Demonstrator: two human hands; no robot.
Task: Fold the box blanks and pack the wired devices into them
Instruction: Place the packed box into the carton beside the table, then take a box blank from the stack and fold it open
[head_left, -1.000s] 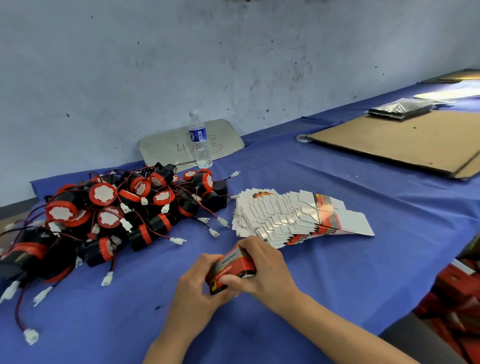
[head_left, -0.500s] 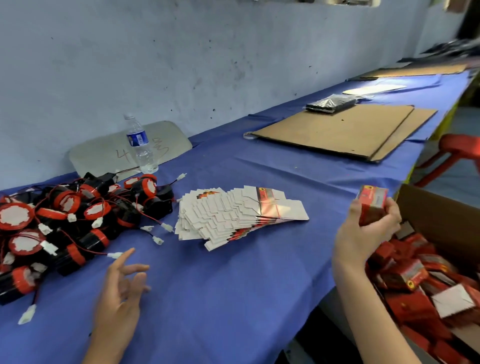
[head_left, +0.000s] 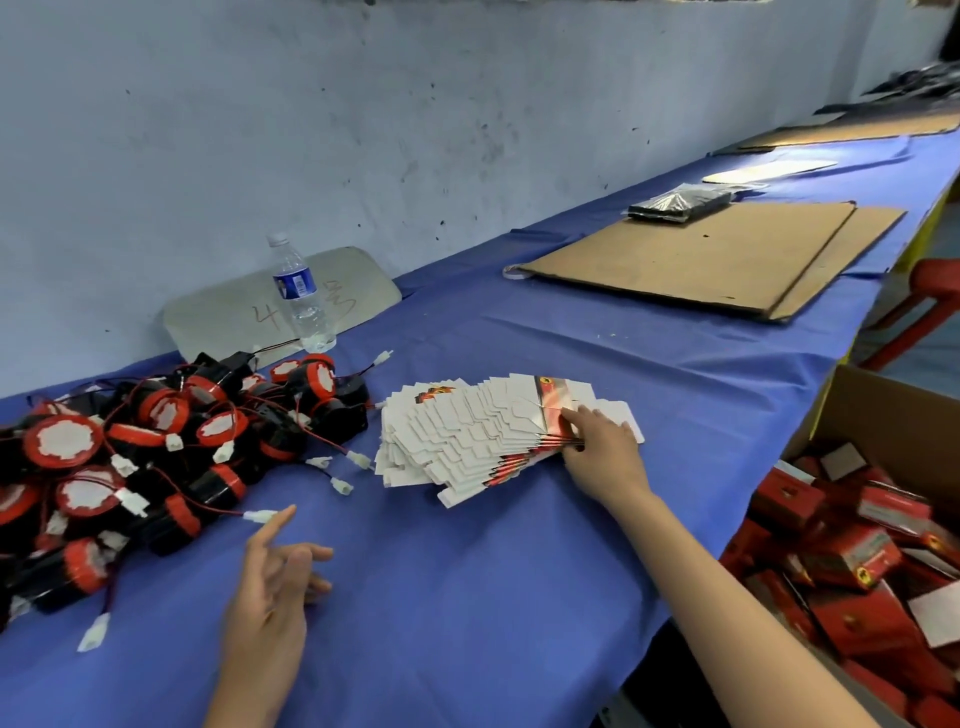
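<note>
1. Since half a second ago, the right hand (head_left: 597, 449) has let go of the finished red box it held over the carton (head_left: 893, 410) and now reaches across to the fanned stack of box blanks (head_left: 467, 441); the left hand (head_left: 275, 577) has barely shifted.
2. Right hand: fingers rest on the stack's right edge, touching the top blanks; whether they pinch one already I cannot tell.
3. Left hand: relaxed and spread, holding nothing, hovering over the blue desk (head_left: 493, 597) just beside the pile of wired devices (head_left: 171, 447).
4. Blanks look like thin printed card: light, flat, springy and probably slick against each other, so several may slide together. Taking one by an exposed flap at the fanned edge, thumb under and fingers over, should peel it off singly.
5. Devices look rigid and heavier, with thin red leads tangled between them. Better to grip the black body than the wire or its white plug (head_left: 260, 516), and lift slowly so neighbours do not drag.
</note>
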